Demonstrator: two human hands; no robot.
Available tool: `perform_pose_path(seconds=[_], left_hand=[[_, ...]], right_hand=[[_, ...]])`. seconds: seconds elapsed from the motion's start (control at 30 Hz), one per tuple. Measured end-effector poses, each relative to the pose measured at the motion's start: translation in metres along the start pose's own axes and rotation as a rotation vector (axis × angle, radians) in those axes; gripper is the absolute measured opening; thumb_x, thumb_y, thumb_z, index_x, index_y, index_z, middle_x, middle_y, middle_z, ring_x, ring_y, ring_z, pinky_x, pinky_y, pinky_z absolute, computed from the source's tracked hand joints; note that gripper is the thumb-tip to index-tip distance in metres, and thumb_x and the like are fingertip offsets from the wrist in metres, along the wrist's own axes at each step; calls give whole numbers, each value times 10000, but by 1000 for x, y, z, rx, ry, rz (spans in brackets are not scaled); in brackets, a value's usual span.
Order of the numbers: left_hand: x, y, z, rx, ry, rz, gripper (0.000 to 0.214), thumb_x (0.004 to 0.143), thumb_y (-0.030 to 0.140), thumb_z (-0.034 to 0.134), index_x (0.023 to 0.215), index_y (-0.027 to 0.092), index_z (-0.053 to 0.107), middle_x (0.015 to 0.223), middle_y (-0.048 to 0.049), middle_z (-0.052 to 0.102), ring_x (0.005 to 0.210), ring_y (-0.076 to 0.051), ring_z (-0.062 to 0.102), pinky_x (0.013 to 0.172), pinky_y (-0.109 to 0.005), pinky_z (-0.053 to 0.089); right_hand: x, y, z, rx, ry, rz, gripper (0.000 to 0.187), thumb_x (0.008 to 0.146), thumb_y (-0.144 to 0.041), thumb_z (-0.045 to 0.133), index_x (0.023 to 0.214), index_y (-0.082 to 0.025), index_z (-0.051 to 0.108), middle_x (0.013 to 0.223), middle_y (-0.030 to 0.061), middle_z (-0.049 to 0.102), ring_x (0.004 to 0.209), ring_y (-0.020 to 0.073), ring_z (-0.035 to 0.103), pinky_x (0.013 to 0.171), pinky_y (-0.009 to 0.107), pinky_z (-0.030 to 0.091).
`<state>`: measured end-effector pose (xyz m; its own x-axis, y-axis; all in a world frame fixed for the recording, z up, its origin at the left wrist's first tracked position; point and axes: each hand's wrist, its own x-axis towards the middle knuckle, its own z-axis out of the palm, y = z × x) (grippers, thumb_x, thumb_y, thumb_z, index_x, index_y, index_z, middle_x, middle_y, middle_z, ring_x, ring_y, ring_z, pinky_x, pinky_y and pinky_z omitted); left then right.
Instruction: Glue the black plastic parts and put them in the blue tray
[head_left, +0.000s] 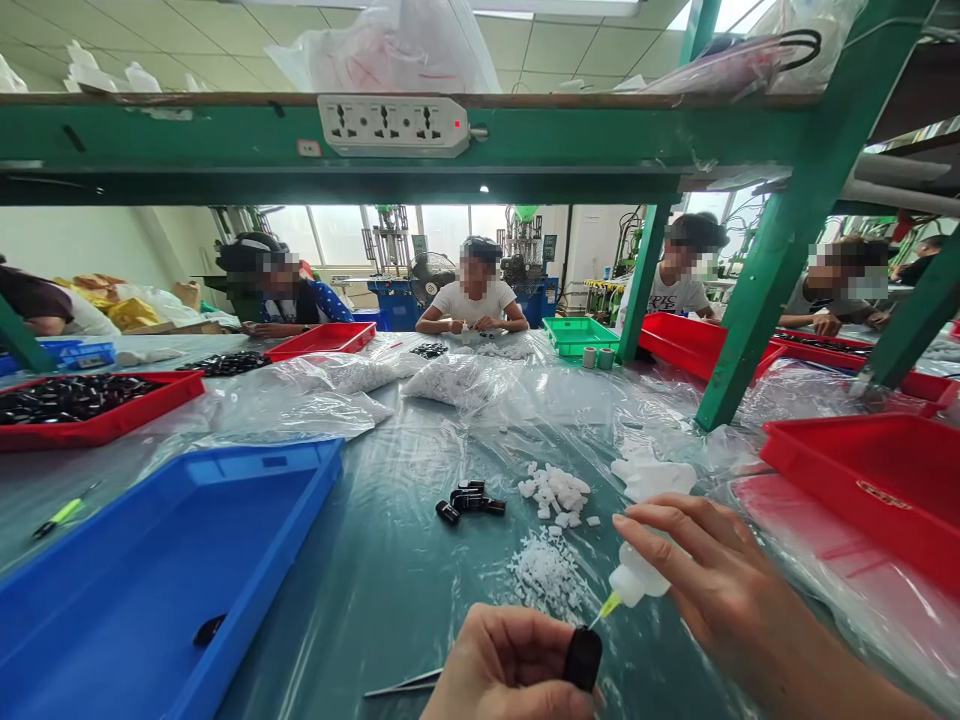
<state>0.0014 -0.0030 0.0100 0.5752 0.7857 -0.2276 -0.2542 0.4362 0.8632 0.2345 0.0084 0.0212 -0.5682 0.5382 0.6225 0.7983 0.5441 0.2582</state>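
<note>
My left hand (504,665) is closed around a small black plastic part (583,657) at the bottom centre. My right hand (712,580) grips a small white squeeze bottle (637,578); its yellow nozzle tip points down at the black part and almost touches it. Just beyond my hands lie a few loose black parts (470,501), a heap of small white pieces (556,490) and a patch of finer white bits (546,575) on the plastic-covered table (390,570). A pair of metal tweezers (405,685) lies beside my left hand.
A blue tray (247,560) with one black part stands at left, a red tray (870,480) at right. More red trays, a green basket (579,333) and bags of white pieces (457,380) lie further off. Several people work across the table. A green frame with a power strip (394,125) runs overhead.
</note>
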Motion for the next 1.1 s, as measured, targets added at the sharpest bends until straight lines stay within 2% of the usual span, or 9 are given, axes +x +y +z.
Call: perform_pose_path(seconds=[0.3, 0.53, 0.67, 0.83, 1.0, 1.1], left_hand=[[1, -2, -2, 11, 8, -30, 285, 502, 234, 854, 727, 94, 748, 598, -47, 682, 519, -86, 597, 528, -173, 434], [0, -5, -4, -16, -5, -19, 324, 489, 278, 865, 737, 102, 751, 607, -52, 682, 519, -86, 595, 535, -179, 437], [1, -5, -3, -8, -33, -13, 344, 492, 293, 860, 747, 88, 755, 600, -53, 667, 501, -66, 565, 507, -158, 400], [1, -2, -1, 7, -44, -16, 340, 497, 308, 852, 730, 81, 755, 597, -54, 658, 499, -67, 547, 507, -166, 384], [0, -1, -1, 10, -50, -33, 342, 499, 285, 851, 770, 98, 761, 651, -56, 671, 531, -72, 552, 538, -178, 390], [1, -2, -2, 26, -71, -20, 301, 520, 277, 835, 747, 95, 760, 636, -54, 662, 519, -67, 536, 532, -178, 382]], right_hand=[[6, -1, -13, -81, 35, -100, 334, 915, -90, 391, 1174, -180, 583, 1121, 82, 635, 1089, 249, 503, 890, 410, 330], [13, -13, -20, 6, 142, -29, 403, 962, -137, 246, 1127, -209, 606, 1053, 74, 666, 1076, 256, 524, 920, 465, 307], [13, -17, -16, -17, 194, -22, 402, 965, -143, 246, 1073, -224, 625, 1011, 59, 681, 1032, 234, 550, 928, 459, 303], [14, -13, -20, 0, 183, -36, 379, 952, -118, 276, 1079, -201, 622, 997, 66, 679, 1013, 230, 555, 922, 443, 319], [12, -3, -29, -58, 56, -179, 346, 920, -95, 355, 1156, -174, 596, 1072, 70, 660, 1037, 224, 549, 939, 403, 322], [10, -5, -28, 0, 85, -112, 357, 927, -87, 336, 1153, -177, 598, 1075, 77, 654, 1058, 224, 531, 944, 416, 339]])
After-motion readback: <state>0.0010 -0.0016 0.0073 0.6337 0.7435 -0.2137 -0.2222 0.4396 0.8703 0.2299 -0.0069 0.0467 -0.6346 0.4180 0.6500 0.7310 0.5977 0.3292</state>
